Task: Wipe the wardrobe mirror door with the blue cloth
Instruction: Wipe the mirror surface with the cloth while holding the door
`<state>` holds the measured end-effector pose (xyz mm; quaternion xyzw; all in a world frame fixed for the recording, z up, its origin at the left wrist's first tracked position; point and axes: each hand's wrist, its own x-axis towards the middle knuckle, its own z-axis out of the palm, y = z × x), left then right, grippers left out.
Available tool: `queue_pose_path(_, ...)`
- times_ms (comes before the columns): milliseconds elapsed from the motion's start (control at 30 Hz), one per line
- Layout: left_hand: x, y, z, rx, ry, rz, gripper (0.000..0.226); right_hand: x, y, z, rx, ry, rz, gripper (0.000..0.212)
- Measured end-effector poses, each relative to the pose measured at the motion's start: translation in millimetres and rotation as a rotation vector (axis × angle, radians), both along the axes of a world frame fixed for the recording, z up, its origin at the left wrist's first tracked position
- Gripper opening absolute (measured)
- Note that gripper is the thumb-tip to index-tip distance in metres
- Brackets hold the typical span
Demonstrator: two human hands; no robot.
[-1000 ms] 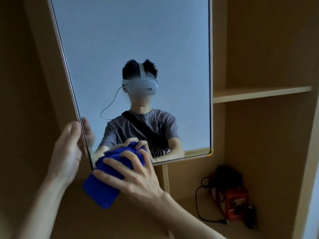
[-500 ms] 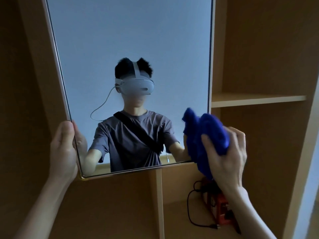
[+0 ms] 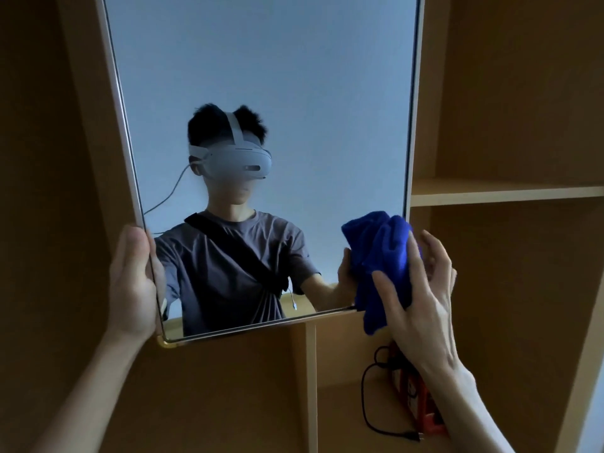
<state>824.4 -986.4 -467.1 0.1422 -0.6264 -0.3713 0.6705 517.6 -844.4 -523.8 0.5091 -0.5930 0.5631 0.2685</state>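
Observation:
The mirror door point(image 3: 294, 76) fills the upper middle, framed in pale metal, showing a reflected person with a headset. My left hand point(image 3: 132, 282) grips the door's left edge near the bottom corner. My right hand point(image 3: 421, 295) holds the bunched blue cloth point(image 3: 382, 259) against the glass at the lower right corner; part of the cloth hangs below the mirror's bottom edge.
Wooden wardrobe walls surround the door. A shelf point(image 3: 503, 191) runs at the right. Below it, a red device point(image 3: 421, 407) with a black cable point(image 3: 369, 410) sits on the compartment floor. A vertical divider point(image 3: 310, 387) stands under the mirror.
My right hand swept the cloth from the mirror's lower left corner to the lower right corner. My left hand kept its grip on the left edge.

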Motion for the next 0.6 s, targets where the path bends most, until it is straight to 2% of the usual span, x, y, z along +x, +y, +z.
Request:
queue_pose_path(100,0,1,-1,0.022,0.011,0.009,0.048,-17,-17,-17,-0.125,0.204,-0.203,0.059)
queue_pose_path(167,1,0,-3,0.023,0.022,-0.017,0.051,-18,-33,-21,-0.226,0.204,-0.204,0.055)
queue_pose_path(233,1,0,-4,-0.006,0.013,-0.012,0.048,-7,-50,-21,-0.317,0.116,-0.172,0.052)
queue_pose_path(333,3,-2,-5,-0.008,0.004,0.005,0.057,25,-64,-12,-0.423,-0.115,-0.115,0.052)
queue_pose_path(433,1,1,-5,0.018,0.041,-0.019,0.057,62,-68,3,-0.404,-0.226,-0.049,0.061)
queue_pose_path(467,-2,3,-4,0.033,0.037,-0.048,0.052,75,-68,6,-0.364,-0.219,-0.026,0.065)
queue_pose_path(533,-5,6,-4,0.055,0.006,-0.155,0.066,104,-73,13,-0.300,-0.128,0.039,0.065)
queue_pose_path(600,-4,4,-5,0.119,0.067,-0.315,0.072,134,-77,19,-0.266,0.073,0.074,0.059)
